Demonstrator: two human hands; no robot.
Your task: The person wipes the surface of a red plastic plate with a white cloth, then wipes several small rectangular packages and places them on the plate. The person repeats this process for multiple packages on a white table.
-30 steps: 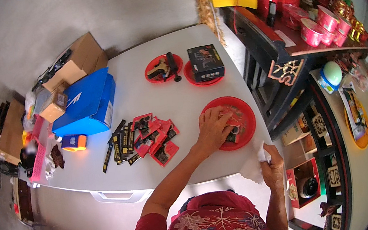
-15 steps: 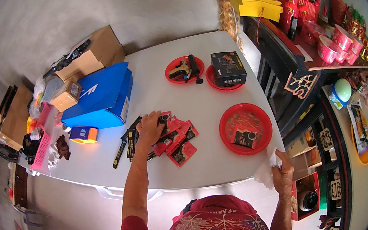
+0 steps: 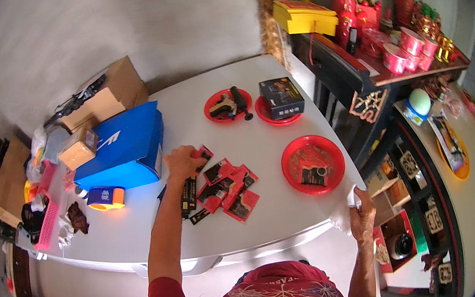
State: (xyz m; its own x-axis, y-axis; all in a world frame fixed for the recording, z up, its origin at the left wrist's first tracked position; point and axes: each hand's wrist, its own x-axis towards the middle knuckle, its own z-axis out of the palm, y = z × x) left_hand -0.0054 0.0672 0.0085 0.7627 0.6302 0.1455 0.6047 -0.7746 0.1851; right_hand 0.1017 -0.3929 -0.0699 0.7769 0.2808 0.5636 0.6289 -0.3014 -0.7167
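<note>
The left hand point(image 3: 181, 161) lies on the white bench point(image 3: 271, 216), its fingers closed on a small red packet point(image 3: 202, 153) at the far end of a loose pile of red packets point(image 3: 228, 187) and dark sticks point(image 3: 188, 196). The right hand point(image 3: 361, 214) pinches a piece of white tissue point(image 3: 350, 196) at the near bench edge. The nearest red plate point(image 3: 312, 164) already carries one dark packet; two other red plates point(image 3: 250, 107), farther away, hold a dark tool and a black box point(image 3: 282, 97). It seems the sorting is only begun: most packets are not yet on any plate.
</note>
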